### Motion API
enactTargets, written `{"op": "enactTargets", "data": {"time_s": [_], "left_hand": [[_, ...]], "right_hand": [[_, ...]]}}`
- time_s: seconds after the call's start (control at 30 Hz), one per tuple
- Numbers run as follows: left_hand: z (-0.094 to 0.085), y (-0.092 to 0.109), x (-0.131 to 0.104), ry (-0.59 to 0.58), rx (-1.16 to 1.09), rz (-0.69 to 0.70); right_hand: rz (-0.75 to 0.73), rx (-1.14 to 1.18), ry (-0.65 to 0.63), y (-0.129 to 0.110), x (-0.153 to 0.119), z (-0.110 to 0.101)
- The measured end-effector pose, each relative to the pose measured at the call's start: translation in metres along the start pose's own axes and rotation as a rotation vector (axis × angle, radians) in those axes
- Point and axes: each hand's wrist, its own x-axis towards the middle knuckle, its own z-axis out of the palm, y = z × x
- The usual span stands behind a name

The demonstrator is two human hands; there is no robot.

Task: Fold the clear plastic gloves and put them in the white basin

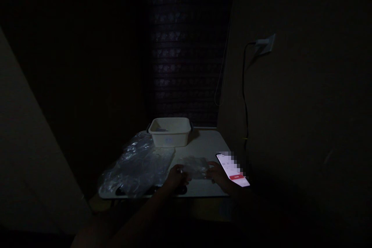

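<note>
Over the front part of a white table, a small clear plastic bag point(195, 166) is stretched between my two hands. My left hand point(176, 176) grips its left end with curled fingers. At the opposite end, my right hand point(215, 172) pinches the right edge. The dim light hides whether anything is inside the bag. A large heap of clear plastic sheeting or bags point(139, 164) spreads to the left of my left hand, partly over the table's front edge.
A white tub point(171, 138) with dark handles stands at the back of the table point(203, 143), with a small item inside. Right of my right hand lies a lit phone point(234, 170). A black cord point(244, 85) hangs from the wall socket point(266, 44).
</note>
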Motion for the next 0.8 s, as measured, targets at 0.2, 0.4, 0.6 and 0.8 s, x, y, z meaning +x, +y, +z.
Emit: {"op": "enactTargets", "data": {"time_s": [0.2,0.4,0.6,0.8], "left_hand": [[-0.002,-0.002,0.004,0.096,0.021,0.014],[-0.008,0.0,0.004,0.181,-0.013,-0.005],[-0.006,-0.001,0.004,0.174,-0.061,-0.043],[0.001,0.001,0.001,0.087,-0.144,-0.096]], "right_hand": [[-0.015,0.002,-0.006,0.004,0.002,-0.001],[-0.013,0.015,-0.026,0.002,0.004,-0.003],[0.029,0.038,0.053,-0.008,0.002,0.0],[0.063,0.085,-0.025,0.003,0.009,-0.006]]}}
